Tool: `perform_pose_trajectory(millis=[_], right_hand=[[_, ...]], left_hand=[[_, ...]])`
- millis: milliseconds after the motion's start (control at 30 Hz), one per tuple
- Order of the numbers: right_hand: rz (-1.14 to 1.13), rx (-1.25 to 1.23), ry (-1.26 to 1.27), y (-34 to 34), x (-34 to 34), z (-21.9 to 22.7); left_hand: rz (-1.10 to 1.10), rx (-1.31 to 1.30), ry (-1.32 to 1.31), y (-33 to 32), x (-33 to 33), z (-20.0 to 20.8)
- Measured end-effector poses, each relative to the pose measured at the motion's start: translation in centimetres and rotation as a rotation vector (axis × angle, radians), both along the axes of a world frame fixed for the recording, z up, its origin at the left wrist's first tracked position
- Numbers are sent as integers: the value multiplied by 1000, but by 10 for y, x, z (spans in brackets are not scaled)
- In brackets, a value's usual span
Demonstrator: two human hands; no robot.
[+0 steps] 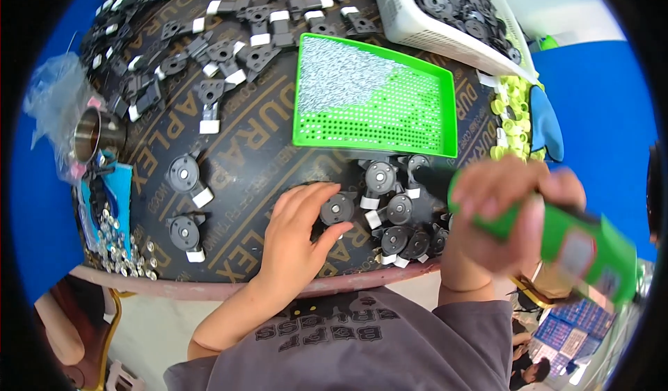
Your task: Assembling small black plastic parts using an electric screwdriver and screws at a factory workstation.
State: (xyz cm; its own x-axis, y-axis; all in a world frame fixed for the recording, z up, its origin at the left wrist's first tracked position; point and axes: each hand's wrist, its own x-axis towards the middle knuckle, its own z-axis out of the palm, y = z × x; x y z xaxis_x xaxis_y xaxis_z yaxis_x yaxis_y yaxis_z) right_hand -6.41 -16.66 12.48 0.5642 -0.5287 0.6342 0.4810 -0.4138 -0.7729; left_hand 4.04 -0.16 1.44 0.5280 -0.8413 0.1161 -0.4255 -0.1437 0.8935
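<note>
My left hand (296, 227) curls its thumb and fingers around the rim of a round black plastic part (338, 209) lying on the table. In my right hand (511, 206), blurred by motion, is a green power screwdriver (588, 255), its dark front end pointing left over the parts. Below that front end, several similar black parts with white tabs (395, 239) sit close together. Two more, an upper one (184, 174) and a lower one (184, 233), lie apart to the left of my left hand.
A green perforated tray (376, 145) of small metal pins stands beyond my hands. A white basket (400, 29) of black discs, yellow-green caps (513, 106), black brackets (212, 93), a metal cup (97, 137) and clear beads (118, 248) surround it. Another person's arm (59, 328) shows lower left.
</note>
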Motion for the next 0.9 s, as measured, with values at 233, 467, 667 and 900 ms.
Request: perform_pose_trajectory(millis=[233, 467, 667, 900], right_hand=[[286, -150, 43, 40, 10, -19], [256, -104, 104, 41, 13, -30], [357, -148, 150, 26, 22, -27], [368, -195, 285, 33, 21, -20]], left_hand=[[0, -48, -41, 4, 3, -7], [3, -65, -30, 4, 2, -9], [-13, -49, -26, 3, 2, -8], [-27, -5, 4, 4, 3, -3]])
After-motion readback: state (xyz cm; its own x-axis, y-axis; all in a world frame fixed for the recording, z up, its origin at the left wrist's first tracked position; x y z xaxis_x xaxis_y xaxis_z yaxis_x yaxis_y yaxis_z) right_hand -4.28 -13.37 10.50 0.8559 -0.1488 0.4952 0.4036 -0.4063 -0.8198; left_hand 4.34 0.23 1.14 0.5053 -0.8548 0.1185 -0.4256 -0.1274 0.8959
